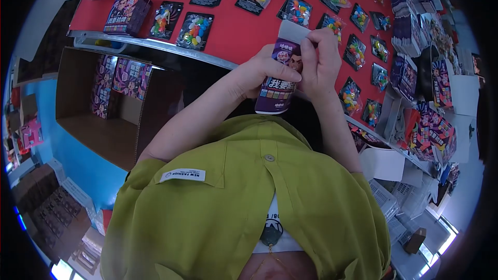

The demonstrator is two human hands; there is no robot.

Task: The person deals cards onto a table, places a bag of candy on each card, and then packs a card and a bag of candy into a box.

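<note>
A purple printed cardboard box (278, 93) with a cartoon figure and large white lettering is held upright in front of my chest. Its pale top flap (293, 32) stands up. My left hand (262, 74) grips the box from the left, thumb lying across the printed front. On the other side, my right hand (321, 61) is closed at the box's upper right edge, fingers bent near the flap; some fingertips are hidden behind it. Just beyond the hands, clear bags of coloured candies (298, 11) lie on black cards across the red tabletop (223, 46).
A stack of purple boxes (124, 14) stands at the table's far left. Below it, an open brown carton (93, 127) holds several printed boxes. More flat purple packaging (406, 23) is piled along the right. White plastic baskets (386, 197) sit lower right.
</note>
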